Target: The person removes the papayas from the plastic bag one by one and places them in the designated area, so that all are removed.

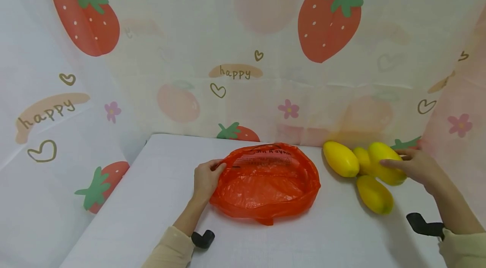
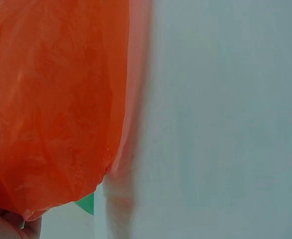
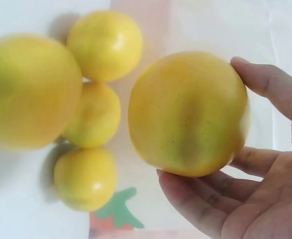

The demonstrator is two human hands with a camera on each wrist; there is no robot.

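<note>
A red plastic bag (image 1: 262,192) with black print lies on the white table, its mouth spread wide towards me. My left hand (image 1: 206,180) pinches the left side of its rim between thumb and fingers; in the left wrist view the bag (image 2: 61,109) hides part of the fingers. On the right, my right hand (image 1: 419,167) grips a smooth yellow mango (image 3: 188,114), thumb on one side and fingers on the other. Several more mangoes lie close by, among them a left one (image 1: 340,159), a partly covered one (image 1: 362,161) and a front one (image 1: 374,194).
The white table (image 1: 152,200) ends at a patterned cloth (image 1: 235,40) hanging behind it and along both sides. A black bracket (image 1: 423,224) sticks out from the right wrist, another black bracket (image 1: 203,239) from the left.
</note>
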